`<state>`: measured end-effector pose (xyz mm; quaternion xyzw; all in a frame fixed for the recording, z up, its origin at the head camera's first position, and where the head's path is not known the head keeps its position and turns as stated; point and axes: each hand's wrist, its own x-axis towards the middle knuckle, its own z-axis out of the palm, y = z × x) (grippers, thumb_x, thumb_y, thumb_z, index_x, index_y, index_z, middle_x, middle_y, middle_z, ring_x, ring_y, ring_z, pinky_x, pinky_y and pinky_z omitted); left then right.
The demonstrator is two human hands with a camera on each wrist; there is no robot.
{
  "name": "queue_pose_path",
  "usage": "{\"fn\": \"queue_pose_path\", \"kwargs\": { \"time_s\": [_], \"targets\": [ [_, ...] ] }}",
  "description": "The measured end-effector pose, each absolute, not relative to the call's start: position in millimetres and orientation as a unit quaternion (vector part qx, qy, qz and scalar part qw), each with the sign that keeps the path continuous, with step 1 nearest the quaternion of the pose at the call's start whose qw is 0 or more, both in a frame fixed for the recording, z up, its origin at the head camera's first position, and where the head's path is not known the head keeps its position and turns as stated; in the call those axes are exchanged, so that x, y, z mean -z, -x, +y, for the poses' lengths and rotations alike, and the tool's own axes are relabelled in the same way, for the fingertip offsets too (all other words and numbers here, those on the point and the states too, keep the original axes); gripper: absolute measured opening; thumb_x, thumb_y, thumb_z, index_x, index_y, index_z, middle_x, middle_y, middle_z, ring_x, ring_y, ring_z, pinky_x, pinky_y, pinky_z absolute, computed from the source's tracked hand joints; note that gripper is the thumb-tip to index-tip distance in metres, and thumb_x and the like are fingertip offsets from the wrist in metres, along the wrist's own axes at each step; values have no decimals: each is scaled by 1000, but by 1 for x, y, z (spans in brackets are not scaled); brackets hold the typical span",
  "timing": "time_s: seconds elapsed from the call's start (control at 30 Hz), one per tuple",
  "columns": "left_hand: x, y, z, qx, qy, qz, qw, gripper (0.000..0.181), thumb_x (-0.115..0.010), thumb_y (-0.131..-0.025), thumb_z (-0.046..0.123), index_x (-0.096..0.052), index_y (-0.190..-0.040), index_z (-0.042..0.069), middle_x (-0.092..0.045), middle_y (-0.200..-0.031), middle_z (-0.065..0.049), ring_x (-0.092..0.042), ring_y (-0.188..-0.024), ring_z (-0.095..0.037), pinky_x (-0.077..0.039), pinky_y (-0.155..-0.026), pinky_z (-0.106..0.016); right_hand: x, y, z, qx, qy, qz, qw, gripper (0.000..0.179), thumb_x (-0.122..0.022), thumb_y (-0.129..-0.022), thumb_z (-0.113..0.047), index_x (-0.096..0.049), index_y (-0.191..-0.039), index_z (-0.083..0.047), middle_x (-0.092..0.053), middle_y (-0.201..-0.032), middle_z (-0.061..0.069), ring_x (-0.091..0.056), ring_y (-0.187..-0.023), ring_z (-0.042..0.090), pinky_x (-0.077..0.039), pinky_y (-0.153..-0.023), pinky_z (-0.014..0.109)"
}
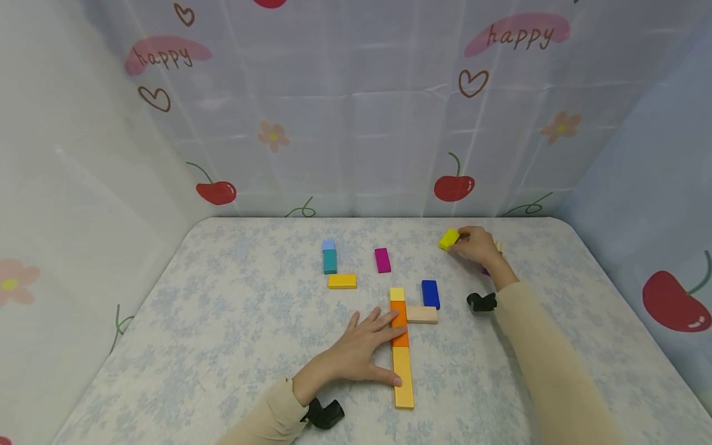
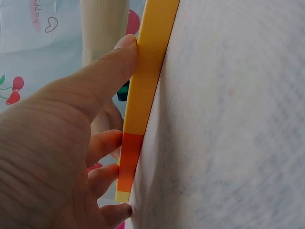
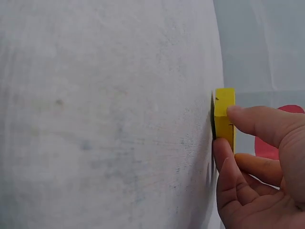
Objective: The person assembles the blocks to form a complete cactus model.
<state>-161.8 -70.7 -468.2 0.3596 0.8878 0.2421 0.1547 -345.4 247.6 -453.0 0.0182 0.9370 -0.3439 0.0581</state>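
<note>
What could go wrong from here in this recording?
The left hand rests against the row of blocks, so a small shift might push it crooked. The right hand holds the bright yellow block with its fingertips, so it could slip. The pale block, close beside the row, might get bumped.

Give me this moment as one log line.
left hand: fingers spread on orange rectangular wooden-looking block | thumb: on long amber rectangular block | right hand: pinching bright-yellow rectangular wooden-looking block
</note>
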Motion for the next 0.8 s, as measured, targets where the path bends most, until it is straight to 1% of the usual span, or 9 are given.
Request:
{"fn": "queue_pose_path", "kwargs": {
  "time_s": [0.13,0.2,0.37,0.5,0.67,0.8],
  "targets": [
    [467,162,-71,-244,-355,889,158,87,-73,-79,59,-36,-152,31,-14,-165,5,-8,-153,-32,-4,-115,-68,454,341,248,349,2,935,57,66,-70,-88,-22,-44,-141,8,-58,-127,29,-57,-112,39,-50,-94,49],
    [467,162,-71,-241,-356,889,156,87,-73,-79,59,-36,-152,31,-15,-165,5,-9,-153,-32,-4,-115,-69,455,339,248,354,14,933,61,65,-71,-88,-22,-46,-141,6,-60,-125,27,-58,-112,38,-51,-93,48],
    [466,161,-70,-239,-360,889,152,87,-73,-79,59,-36,-152,31,-15,-165,4,-9,-152,-33,-5,-114,-70,455,334,246,373,58,923,81,62,-73,-87,-19,-49,-140,4,-58,-130,26,-59,-113,37,-50,-95,48],
    [466,161,-70,-241,-358,889,154,87,-73,-79,60,-36,-152,31,-15,-165,5,-9,-152,-33,-5,-114,-70,453,330,244,377,99,915,104,61,-75,-87,-20,-51,-139,2,-56,-134,25,-61,-111,35,-52,-93,46],
    [466,161,-70,-241,-356,889,159,87,-73,-79,59,-36,-152,31,-14,-165,5,-8,-153,-32,-5,-115,-69,451,326,242,372,135,909,132,61,-76,-86,-22,-53,-138,0,-61,-127,21,-62,-103,28,-53,-93,44],
    [466,162,-70,-241,-358,888,157,86,-72,-79,59,-36,-152,31,-15,-165,5,-9,-152,-33,-6,-114,-70,452,323,238,375,151,904,139,59,-76,-86,-20,-54,-137,0,-63,-124,20,-62,-98,24,-53,-93,43]
  ]
}}
